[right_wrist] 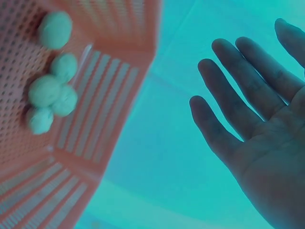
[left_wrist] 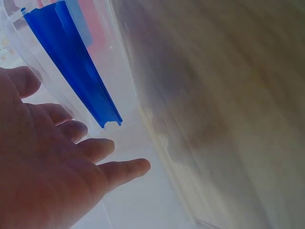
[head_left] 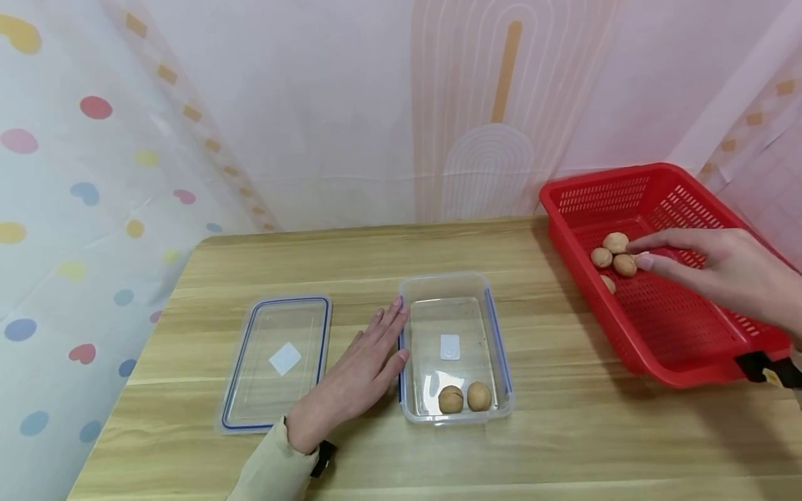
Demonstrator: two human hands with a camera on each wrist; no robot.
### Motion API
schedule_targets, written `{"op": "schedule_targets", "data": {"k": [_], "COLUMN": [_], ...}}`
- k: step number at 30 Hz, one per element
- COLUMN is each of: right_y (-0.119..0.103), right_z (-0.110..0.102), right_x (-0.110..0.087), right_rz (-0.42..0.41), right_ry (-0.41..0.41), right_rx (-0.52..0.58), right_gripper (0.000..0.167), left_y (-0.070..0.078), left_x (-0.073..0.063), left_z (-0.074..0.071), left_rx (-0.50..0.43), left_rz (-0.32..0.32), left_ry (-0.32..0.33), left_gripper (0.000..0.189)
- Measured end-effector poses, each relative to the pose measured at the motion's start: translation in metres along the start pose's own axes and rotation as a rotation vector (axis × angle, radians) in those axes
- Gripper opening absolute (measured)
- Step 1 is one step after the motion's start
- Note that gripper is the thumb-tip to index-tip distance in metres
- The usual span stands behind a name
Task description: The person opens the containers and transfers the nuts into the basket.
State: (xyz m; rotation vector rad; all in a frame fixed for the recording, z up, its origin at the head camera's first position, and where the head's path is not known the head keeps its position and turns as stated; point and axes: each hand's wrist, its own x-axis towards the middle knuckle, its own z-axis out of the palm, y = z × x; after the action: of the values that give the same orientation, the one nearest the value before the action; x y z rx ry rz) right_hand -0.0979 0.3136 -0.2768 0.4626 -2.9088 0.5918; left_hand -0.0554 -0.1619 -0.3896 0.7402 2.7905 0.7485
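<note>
My left hand (head_left: 360, 372) reaches to the left side of a clear plastic food container (head_left: 454, 285), its extended fingers right at the blue side clip. In the left wrist view the fingers spread below that blue clip (left_wrist: 71, 62). Two walnuts (head_left: 451, 399) lie inside the container at its near end. At the right, my right hand (head_left: 720, 268) hovers over a red plastic basket (head_left: 664, 362), thumb and forefinger extended beside several walnuts (head_left: 616, 243). The right wrist view shows these fingers (right_wrist: 221, 114) straight and apart, with nothing in the palm.
A clear lid (head_left: 294, 327) with a blue seal and a white label lies flat left of the container. Behind the wooden table (head_left: 370, 257) hangs a patterned cloth (head_left: 326, 118). The basket's raised perforated walls surround the walnuts.
</note>
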Motion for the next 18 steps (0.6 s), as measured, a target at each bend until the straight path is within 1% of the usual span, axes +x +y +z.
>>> {"op": "schedule_targets", "data": {"k": [4, 7, 10, 12, 14, 18], "right_y": [-0.013, -0.023, -0.034, -0.042, -0.051, -0.069], "right_z": [0.005, 0.008, 0.011, 0.014, 0.016, 0.020], "right_x": [-0.007, -0.012, -0.015, -0.017, -0.018, -0.021], "right_rz": [-0.045, -0.135, -0.257, -0.310, -0.333, -0.351], "right_ry": [0.061, 0.113, 0.153, 0.169, 0.158, 0.115], "right_rx": [0.054, 0.076, 0.088, 0.101, 0.124, 0.154], "right_gripper": [0.034, 0.036, 0.044, 0.051, 0.056, 0.060], "left_y": [0.001, 0.002, 0.002, 0.002, 0.003, 0.003], "left_x": [0.000, 0.000, 0.001, 0.001, 0.001, 0.001], "left_z": [0.000, 0.001, 0.001, 0.001, 0.001, 0.002], "left_rx": [0.003, 0.002, -0.001, -0.004, -0.010, -0.017], "left_rz": [0.001, 0.002, 0.002, 0.004, 0.003, 0.006], "left_ry": [0.003, 0.002, -0.001, -0.001, -0.004, -0.001], "left_gripper": [0.064, 0.064, 0.064, 0.064, 0.064, 0.064]}}
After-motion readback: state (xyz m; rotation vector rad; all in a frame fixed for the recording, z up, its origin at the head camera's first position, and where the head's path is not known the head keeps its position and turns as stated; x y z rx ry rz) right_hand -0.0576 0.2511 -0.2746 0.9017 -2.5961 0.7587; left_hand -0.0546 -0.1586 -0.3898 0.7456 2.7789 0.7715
